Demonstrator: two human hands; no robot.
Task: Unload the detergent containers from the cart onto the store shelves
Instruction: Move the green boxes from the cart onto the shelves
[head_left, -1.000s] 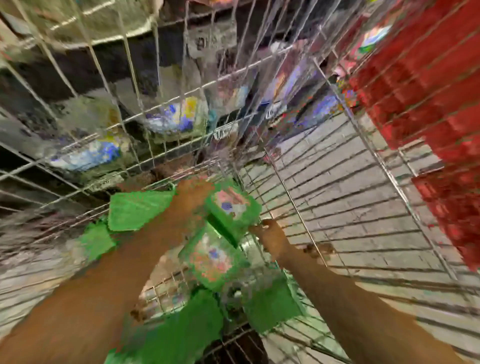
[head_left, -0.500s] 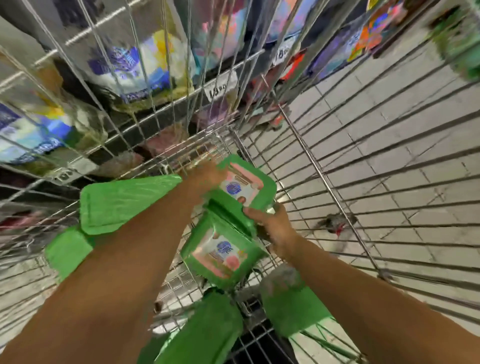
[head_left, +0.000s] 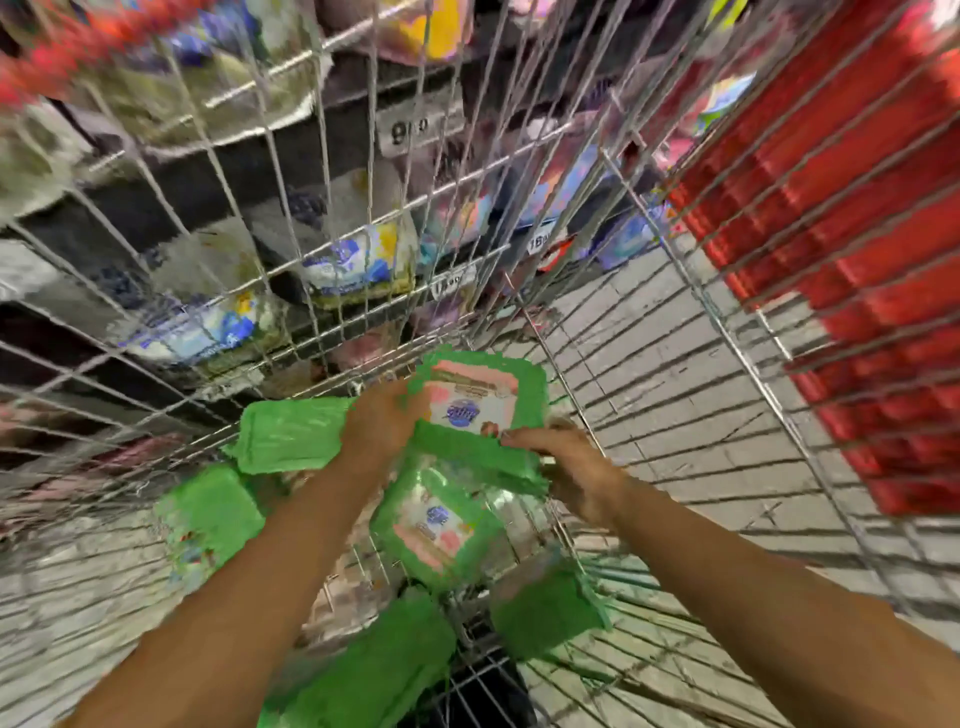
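Note:
Both my arms reach down into a wire cart. Several green detergent packs lie in its bottom. My left hand grips the left edge of the upper green pack, which shows a pink and white label. My right hand holds the right side where that pack meets a second green pack just below it. More green packs lie at the left, lower left and near the bottom. The picture is blurred.
Through the cart's far wire wall I see store shelves with bagged goods and price tags. A stack of red goods stands at the right. Grey tiled floor shows beneath the cart mesh.
The view has swung, bringing the red stack back in at the right. My right hand has shifted up along the packs' right side; my left hand keeps its grip on the upper pack.

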